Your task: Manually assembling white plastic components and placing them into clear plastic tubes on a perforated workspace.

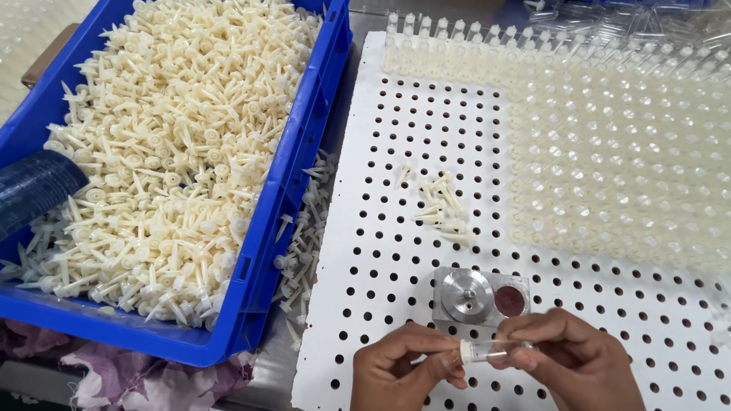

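Clear tube (491, 350) pinched between left hand (403, 369) and right hand (567, 358); perforated tray (396, 228) above them roughly half-filled, blue crate (304, 152) of spikes still heaped.

A small clear plastic tube with a cream-white plastic cap (487, 351) lay horizontally, pinched at both ends by fingertips, its capped end pointing left, just above the white perforated plastic board (396, 259).
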